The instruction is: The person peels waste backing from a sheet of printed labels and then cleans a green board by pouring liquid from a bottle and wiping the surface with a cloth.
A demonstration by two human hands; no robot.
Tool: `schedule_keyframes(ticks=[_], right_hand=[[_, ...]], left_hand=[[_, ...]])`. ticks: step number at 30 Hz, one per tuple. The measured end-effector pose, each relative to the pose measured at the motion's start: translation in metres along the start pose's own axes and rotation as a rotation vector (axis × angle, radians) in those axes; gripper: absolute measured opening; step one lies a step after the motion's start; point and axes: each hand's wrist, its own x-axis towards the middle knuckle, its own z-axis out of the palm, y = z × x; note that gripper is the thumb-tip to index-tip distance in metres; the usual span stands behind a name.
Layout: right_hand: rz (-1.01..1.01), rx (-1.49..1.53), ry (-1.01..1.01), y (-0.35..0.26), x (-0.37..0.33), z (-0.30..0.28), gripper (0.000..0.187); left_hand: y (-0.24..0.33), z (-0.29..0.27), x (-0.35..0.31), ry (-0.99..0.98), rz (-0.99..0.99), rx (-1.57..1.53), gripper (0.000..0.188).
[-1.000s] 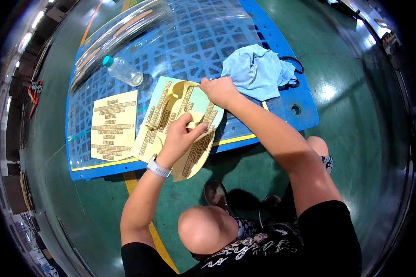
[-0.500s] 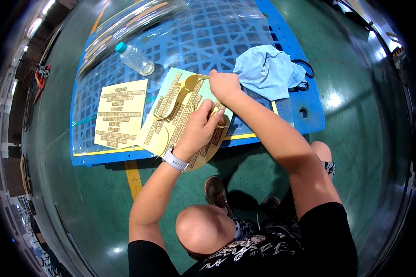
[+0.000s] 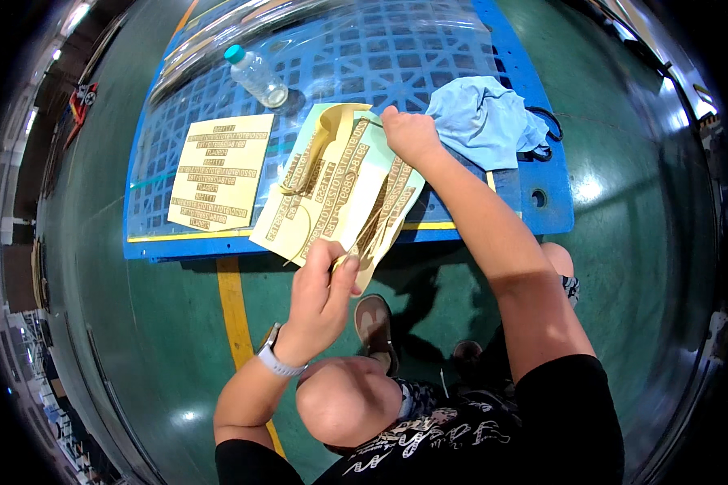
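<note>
My left hand (image 3: 319, 287), with a watch on its wrist, is closed in a pinch on the near edge of a pale yellow film (image 3: 362, 250) with rows of brown lettering. That film bends up off a light green and yellow lettered sheet (image 3: 319, 174) lying on the blue pallet, and hangs past its front edge. Closed at the sheet's upper right corner is my right hand (image 3: 412, 136), its thumb and fingers gripping the edge there. A loose yellow strip (image 3: 336, 121) curls up along the sheet's far side. How far the film is still joined to the sheet is hard to make out.
Left of the sheet lies a second yellow lettered sheet (image 3: 220, 171). A clear bottle with a teal cap (image 3: 256, 76) lies beyond it. Light blue cloth (image 3: 477, 121) is bunched at the right. All rest on the blue pallet (image 3: 546, 166), partly under clear plastic.
My left hand has drawn toward my body and down, lifting the yellow film away and over the pallet's edge. My right hand stays at the sheet's corner. The whole view has shifted slightly.
</note>
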Motion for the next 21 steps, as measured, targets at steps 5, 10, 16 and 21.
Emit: schedule_keyframes(ticks=[5, 10, 16, 21], right_hand=[[0.012, 0.018, -0.05, 0.0, 0.001, -0.002, 0.014], [0.059, 0.017, -0.046, 0.005, 0.011, -0.004, 0.016], [0.049, -0.016, -0.025, 0.006, 0.009, 0.0, 0.015], [0.074, -0.008, -0.08, 0.002, 0.009, -0.006, 0.016]], left_hand=[[0.016, -0.016, -0.034, 0.03, -0.01, -0.031, 0.015], [0.03, -0.048, -0.085, 0.121, 0.161, -0.054, 0.014], [0.038, -0.058, -0.128, 0.311, 0.082, -0.048, 0.02], [0.042, -0.06, -0.146, 0.46, 0.055, -0.067, 0.025]])
